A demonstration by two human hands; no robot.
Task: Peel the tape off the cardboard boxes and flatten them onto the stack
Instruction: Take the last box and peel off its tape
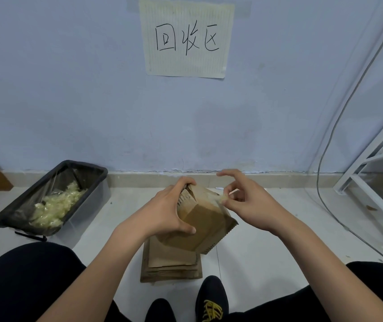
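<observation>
A small brown cardboard box (205,220) is held tilted in the air above a stack of flattened cardboard (170,267) lying on the floor. My left hand (167,211) grips the box from its left side, fingers over the top edge and thumb on the front face. My right hand (247,201) is at the box's upper right corner and pinches a strip of clear tape (220,198) between thumb and finger; the tape still clings to the box's top. The other right fingers are spread.
A black bin (53,198) lined with a clear bag and holding crumpled tape sits on the floor to the left. A paper sign (185,38) hangs on the wall ahead. A white metal frame (371,177) and a cable (325,159) stand at right. My knees and shoes frame the bottom.
</observation>
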